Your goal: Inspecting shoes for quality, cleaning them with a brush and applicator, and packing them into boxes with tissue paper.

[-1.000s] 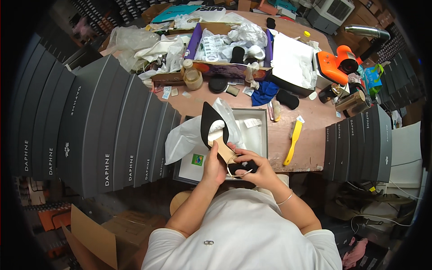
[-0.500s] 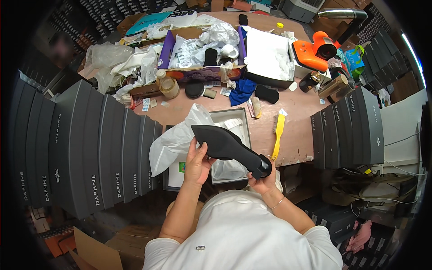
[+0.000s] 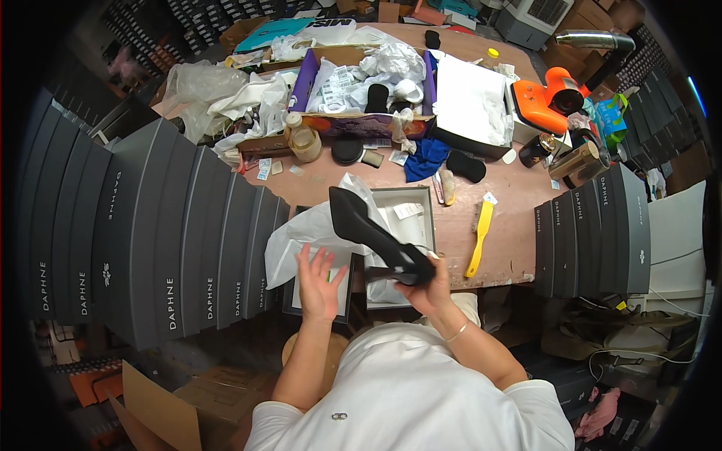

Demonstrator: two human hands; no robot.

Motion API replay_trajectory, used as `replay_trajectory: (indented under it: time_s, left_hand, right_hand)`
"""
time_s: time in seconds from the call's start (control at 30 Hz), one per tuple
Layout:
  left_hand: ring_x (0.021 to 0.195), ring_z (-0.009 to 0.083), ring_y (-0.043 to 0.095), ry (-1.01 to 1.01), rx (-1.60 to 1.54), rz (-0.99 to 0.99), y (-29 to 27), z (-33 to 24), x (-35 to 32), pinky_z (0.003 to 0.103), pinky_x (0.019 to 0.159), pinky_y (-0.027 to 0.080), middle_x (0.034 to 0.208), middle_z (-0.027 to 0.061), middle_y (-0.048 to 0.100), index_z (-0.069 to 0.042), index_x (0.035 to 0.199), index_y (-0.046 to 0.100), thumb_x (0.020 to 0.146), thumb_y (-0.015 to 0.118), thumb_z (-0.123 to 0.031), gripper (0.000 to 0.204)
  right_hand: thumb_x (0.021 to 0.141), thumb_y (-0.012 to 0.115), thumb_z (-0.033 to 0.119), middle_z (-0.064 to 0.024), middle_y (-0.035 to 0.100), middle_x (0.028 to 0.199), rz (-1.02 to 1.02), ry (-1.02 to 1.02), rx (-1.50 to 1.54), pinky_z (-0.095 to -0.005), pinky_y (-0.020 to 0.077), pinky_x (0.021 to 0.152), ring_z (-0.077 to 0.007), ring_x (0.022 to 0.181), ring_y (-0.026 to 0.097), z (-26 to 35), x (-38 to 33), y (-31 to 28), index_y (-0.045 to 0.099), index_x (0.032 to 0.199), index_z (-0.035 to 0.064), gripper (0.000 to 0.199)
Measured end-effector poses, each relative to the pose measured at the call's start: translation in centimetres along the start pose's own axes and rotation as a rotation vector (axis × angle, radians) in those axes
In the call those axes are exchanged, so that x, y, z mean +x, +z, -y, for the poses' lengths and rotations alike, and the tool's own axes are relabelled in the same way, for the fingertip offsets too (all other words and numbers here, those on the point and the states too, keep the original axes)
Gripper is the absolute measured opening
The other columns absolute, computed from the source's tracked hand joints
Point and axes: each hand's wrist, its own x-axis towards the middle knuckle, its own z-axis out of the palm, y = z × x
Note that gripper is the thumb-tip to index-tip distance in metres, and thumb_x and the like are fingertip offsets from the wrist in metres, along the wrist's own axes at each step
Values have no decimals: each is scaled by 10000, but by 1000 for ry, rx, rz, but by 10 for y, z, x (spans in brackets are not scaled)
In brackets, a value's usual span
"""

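My right hand [image 3: 432,291] grips a black pointed-toe heeled shoe [image 3: 368,231] near its heel end. The shoe is tilted, with its toe up and away to the left and its heel low. Beside it, my left hand [image 3: 319,289] is off the shoe, its fingers spread with nothing in them. An open grey shoe box [image 3: 432,218] lies under the shoe, with white paper inside. White tissue paper [image 3: 289,244] spills over the box's left side, above a dark box lid [image 3: 296,304]. Right of the box rests a yellow-handled brush [image 3: 479,242].
Stacks of dark grey shoe boxes stand left [image 3: 135,248] and right [image 3: 628,233]. Behind are a glue bottle [image 3: 304,143], a blue cloth [image 3: 426,160], a black sponge [image 3: 465,166], a purple carton [image 3: 301,83] of crumpled paper and an orange hot-air tool [image 3: 535,109].
My left hand has let go of the shoe's front part and opened. My right hand has turned the shoe from sole-up onto its side. The view has shifted slightly.
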Motion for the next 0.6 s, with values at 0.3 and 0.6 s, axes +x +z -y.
replay_trajectory:
  time_s: [0.3, 0.6]
  left_hand:
    - [1281, 276, 353, 97, 163, -290, -104, 28, 25, 427, 1083, 298, 1398, 161, 342, -52, 1427, 280, 923, 600, -370, 677]
    - [1396, 357, 215, 579, 1081, 172, -25, 48, -38, 425, 1138, 174, 1499, 247, 203, 26, 1475, 97, 809, 734, -354, 997]
  right_hand:
    - [830, 661, 292, -228, 597, 1116, 68, -212, -2158, -420, 522, 769, -379, 902, 630, -22, 33, -42, 463, 1254, 6, 548]
    - [832, 601, 254, -222, 648, 770, 68, -348, -1566, -447, 491, 665, -350, 738, 655, -26, 71, -75, 595, 906, -30, 294]
